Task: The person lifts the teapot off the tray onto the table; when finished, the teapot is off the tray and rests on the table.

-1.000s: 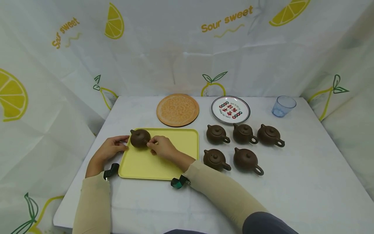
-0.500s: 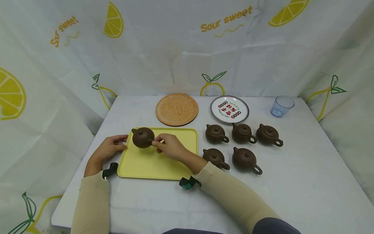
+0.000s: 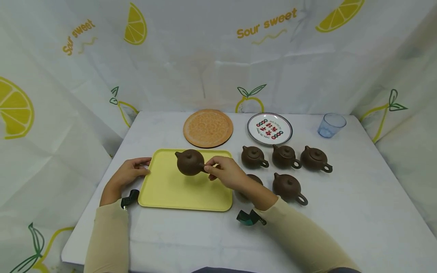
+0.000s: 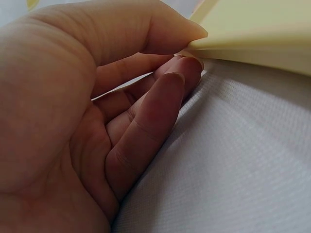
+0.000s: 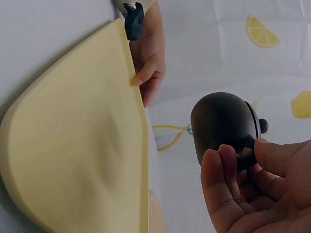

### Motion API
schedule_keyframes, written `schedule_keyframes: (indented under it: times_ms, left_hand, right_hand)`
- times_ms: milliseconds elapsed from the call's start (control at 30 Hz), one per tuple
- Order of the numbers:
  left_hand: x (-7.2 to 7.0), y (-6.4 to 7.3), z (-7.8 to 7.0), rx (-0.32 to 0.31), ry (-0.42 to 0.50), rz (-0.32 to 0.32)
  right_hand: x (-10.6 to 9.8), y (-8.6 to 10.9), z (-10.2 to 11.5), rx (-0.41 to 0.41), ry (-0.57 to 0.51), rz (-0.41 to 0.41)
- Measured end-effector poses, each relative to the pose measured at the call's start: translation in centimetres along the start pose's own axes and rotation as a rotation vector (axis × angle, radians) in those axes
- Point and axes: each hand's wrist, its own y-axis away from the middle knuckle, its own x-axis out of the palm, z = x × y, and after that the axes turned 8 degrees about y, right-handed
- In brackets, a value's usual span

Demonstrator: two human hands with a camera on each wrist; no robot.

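A small dark brown teapot [image 3: 190, 162] hangs above the yellow tray [image 3: 184, 195], its spout toward the left. My right hand [image 3: 223, 171] pinches the teapot by its handle; in the right wrist view the thumb and fingers close round that handle. At the tray's left edge, my left hand [image 3: 127, 175] holds the rim. The left wrist view has the thumb on the rim of the tray [image 4: 252, 48] and the curled fingertips just under it. Several similar teapots stand right of the tray; one teapot [image 3: 255, 178] is partly hidden behind my right forearm.
Behind the tray lies a round tan board [image 3: 208, 128], with a printed white plate [image 3: 269, 129] to its right. A blue glass [image 3: 331, 125] stands at the back right. Two teapots, a near one [image 3: 286, 187] and a far one [image 3: 315, 158], stand among the group.
My right hand has lifted the teapot off the tray's upper left and carried it rightward to above the tray's middle. The left hand stays at the tray's edge.
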Motion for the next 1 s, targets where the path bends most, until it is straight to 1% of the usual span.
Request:
schedule_keyframes:
  times_ms: [200, 333, 500, 633, 800, 1000]
  left_hand:
    - [0.0, 0.1, 0.1, -0.002, -0.011, -0.007]
    - [0.1, 0.1, 0.1, 0.01, -0.006, -0.015]
    - [0.1, 0.1, 0.1, 0.01, 0.015, -0.016]
    - [0.2, 0.1, 0.2, 0.013, 0.006, -0.014]
    - [0.2, 0.1, 0.3, 0.007, 0.003, -0.017]
    - [0.1, 0.0, 0.2, 0.018, 0.009, -0.012]
  right_hand:
    - [-2.3, 2.3, -1.4, 0.011, 0.049, -0.045]
    - [-3.9, 3.6, -2.6, -0.008, 0.079, -0.059]
    - [-5.7, 5.2, -4.2, -0.011, 0.068, -0.069]
    - [-7.1, 6.7, -5.2, -0.008, 0.084, -0.087]
    - [-9.0, 8.5, -6.2, -0.011, 0.141, -0.124]
    - [-11.1, 10.6, -7.0, 0.002, 0.168, -0.179]
